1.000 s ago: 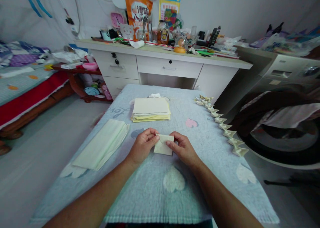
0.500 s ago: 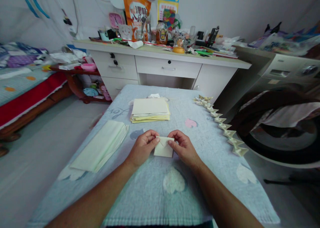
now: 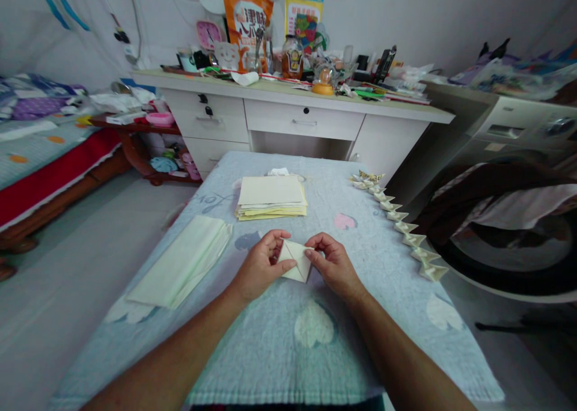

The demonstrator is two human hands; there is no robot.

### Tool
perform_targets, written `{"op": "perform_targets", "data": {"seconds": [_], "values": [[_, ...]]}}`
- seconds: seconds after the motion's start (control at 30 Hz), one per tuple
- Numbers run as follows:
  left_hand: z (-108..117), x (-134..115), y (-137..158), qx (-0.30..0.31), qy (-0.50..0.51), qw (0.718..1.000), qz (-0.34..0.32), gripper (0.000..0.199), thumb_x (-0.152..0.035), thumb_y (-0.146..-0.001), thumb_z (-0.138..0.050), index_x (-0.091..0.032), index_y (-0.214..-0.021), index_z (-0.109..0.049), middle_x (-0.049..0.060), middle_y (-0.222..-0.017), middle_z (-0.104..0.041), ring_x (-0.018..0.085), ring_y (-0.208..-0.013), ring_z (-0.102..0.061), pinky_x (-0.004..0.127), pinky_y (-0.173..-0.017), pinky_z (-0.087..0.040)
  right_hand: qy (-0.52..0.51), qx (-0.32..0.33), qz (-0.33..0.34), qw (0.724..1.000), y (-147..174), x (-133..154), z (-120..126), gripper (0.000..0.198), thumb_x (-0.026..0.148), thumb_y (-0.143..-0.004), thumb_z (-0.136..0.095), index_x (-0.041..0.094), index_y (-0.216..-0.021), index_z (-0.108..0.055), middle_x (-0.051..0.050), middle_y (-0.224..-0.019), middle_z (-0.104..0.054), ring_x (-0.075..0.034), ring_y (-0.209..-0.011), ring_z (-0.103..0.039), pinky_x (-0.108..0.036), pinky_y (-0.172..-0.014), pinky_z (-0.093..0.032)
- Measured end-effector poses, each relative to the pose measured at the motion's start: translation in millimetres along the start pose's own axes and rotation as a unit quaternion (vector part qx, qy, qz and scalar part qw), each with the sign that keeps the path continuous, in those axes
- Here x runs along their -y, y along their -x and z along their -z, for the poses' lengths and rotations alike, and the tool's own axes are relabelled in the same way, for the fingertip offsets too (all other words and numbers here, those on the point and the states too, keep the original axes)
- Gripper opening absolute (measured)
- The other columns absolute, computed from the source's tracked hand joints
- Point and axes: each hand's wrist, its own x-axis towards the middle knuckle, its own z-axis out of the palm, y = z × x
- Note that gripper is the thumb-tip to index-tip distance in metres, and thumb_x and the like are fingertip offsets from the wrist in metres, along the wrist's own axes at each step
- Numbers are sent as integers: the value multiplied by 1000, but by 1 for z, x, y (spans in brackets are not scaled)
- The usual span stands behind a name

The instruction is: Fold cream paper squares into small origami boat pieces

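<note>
A small square of folded cream paper with diagonal crease lines is held between both hands, just above the table. My left hand pinches its left side, thumb lying across the front face. On the opposite edge, my right hand grips the upper right corner between thumb and fingers. Beyond the hands lies a stack of cream and yellow paper sheets. To the left rests a long folded bundle of pale green paper. A row of folded paper pieces, nested into one another, runs along the right side.
A pale blue patterned cloth covers the table. Behind it stands a white desk crowded with jars, a snack bag and clutter. At right is a washing machine with laundry hanging from its door; a bed is at left.
The folded paper has been tilted, so its diagonal creases now show. My left thumb has moved down onto its front face, and my right hand keeps its corner.
</note>
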Motion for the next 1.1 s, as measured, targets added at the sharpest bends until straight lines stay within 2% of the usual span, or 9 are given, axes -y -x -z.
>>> {"op": "perform_targets", "data": {"seconds": [0.2, 0.47, 0.57, 0.67, 0.8, 0.87, 0.97, 1.1], "values": [[-1, 1, 0, 22, 27, 999, 26, 47, -23, -74, -68, -20, -114, -44, 1, -85, -68, 15, -72, -64, 25, -65, -49, 3, 2, 12, 1000, 1, 0, 0, 13, 32, -81, -63, 20, -80, -59, 1, -72, -56, -13, -70, -50, -27, -68, -39], [0, 3, 0, 26, 6, 999, 19, 43, -24, -78, -64, -19, -117, -45, 2, -86, -68, 16, -73, -64, 25, -64, -48, 24, 1, 17, 1000, 1, -2, 0, 10, 29, -83, -61, 20, -79, -59, 2, -72, -56, -14, -70, -50, -27, -68, -39], [0, 3, 0, 18, -30, 999, 5, 47, -23, -79, -63, -20, -121, -43, -1, -80, -66, 14, -69, -62, 23, -62, -45, 87, 11, 52, 995, 2, 1, 1, 6, 26, -84, -58, 20, -86, -59, 0, -80, -58, -16, -79, -52, -29, -76, -40], [0, 4, 1, 8, -82, 996, -15, 51, -19, -78, -62, -23, -124, -40, -6, -72, -60, 12, -63, -58, 20, -58, -41, 186, 23, 103, 977, 3, 4, 0, 13, 24, -82, -61, 22, -95, -60, -3, -95, -58, -20, -95, -50, -34, -87, -37], [0, 8, 1, 10, -125, 991, -43, 39, -16, -77, -61, -24, -110, -43, -5, -81, -61, 12, -71, -59, 22, -64, -43, 249, 31, 111, 962, 3, 6, -1, 13, 17, -78, -65, 21, -90, -60, -3, -102, -53, -20, -101, -47, -34, -90, -35], [1, 8, 0, 7, -171, 983, -63, 31, -15, -74, -63, -22, -101, -47, -2, -87, -60, 14, -79, -59, 24, -70, -44, 271, 30, 100, 957, 2, 4, -1, 11, 14, -77, -66, 20, -84, -59, -3, -102, -53, -20, -101, -46, -34, -90, -34], [4, 7, -2, 12, -273, 956, -102, 22, -14, -70, -67, -20, -87, -54, 1, -96, -57, 17, -92, -57, 28, -80, -44, 304, 29, 77, 949, 2, 0, 0, 9, 14, -77, -67, 20, -80, -59, -3, -100, -54, -20, -99, -46, -34, -89, -34], [6, 7, -3, 23, -361, 925, -118, 14, -14, -71, -68, -18, -82, -61, 4, -103, -54, 20, -100, -53, 32, -89, -42, 336, 35, 66, 939, 0, -6, 0, 9, 16, -77, -68, 20, -81, -61, -3, -99, -55, -20, -98, -45, -35, -88, -34]]}}
